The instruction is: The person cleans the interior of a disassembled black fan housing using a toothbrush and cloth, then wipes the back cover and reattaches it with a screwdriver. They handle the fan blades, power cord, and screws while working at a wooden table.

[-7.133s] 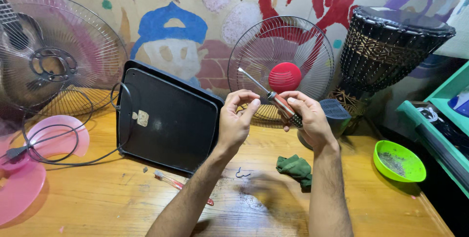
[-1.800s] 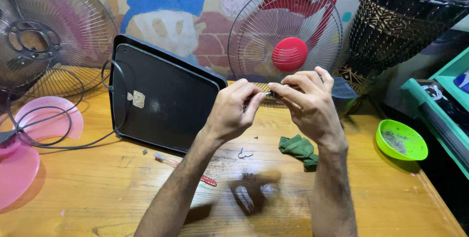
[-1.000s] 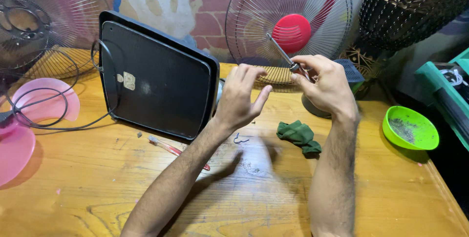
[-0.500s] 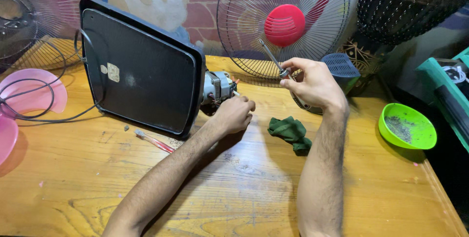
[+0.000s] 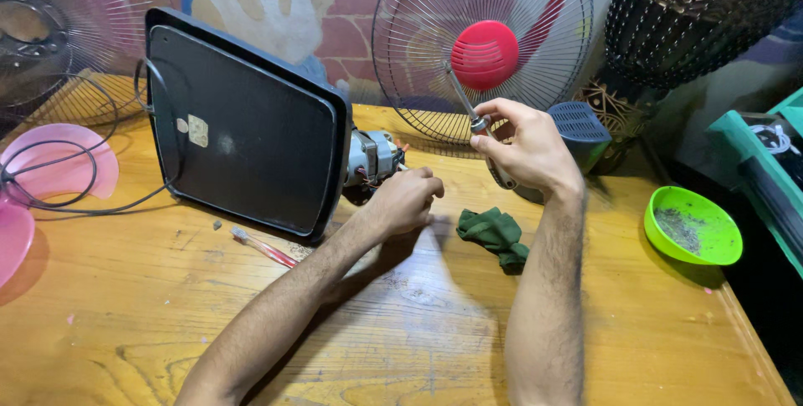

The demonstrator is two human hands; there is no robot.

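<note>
Your left hand [image 5: 407, 199] is now dropping onto the motor [image 5: 373, 158] near the table's [image 5: 125, 289] far edge, fingers curled loosely; your right hand [image 5: 523, 148] is gripping the screwdriver [image 5: 465, 102], risking jabbing the fan grille [image 5: 535, 38].

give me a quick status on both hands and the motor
Right hand gripping screwdriver, tip up. Left hand closed, resting beside fan motor behind black panel. Green rag lies close, not blocking.

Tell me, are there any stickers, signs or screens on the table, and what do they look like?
Label: small pale squarish sticker, upper left of the black panel's face.
Wall painting: behind the panel; blue, cream and red shapes.
No screens or packages show.
</note>
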